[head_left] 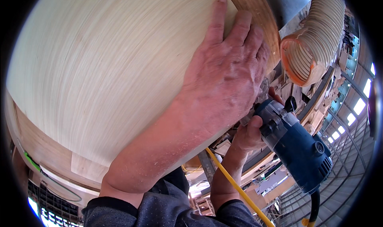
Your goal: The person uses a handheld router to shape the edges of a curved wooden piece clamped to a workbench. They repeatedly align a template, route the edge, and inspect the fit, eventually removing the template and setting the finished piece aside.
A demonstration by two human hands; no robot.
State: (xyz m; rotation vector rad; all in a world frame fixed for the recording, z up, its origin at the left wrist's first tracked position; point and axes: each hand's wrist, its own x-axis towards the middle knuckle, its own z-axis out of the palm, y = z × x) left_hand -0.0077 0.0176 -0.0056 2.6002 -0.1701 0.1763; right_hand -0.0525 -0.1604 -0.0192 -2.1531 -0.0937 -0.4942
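- right grip (248, 138) is pinching the blue router (299, 147), right by the edge of the pale board (99, 67)
- left grip (225, 71)'s spread on the board near that edge
- loads of bare board leftward; ribbed hose (330, 21) sits past the right edge

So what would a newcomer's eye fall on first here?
Probably the big pale wood panel filling the upper left, with the left hand near its right edge. Next, likely the blue power tool in the right hand, lower right, then the ribbed hose, upper right.
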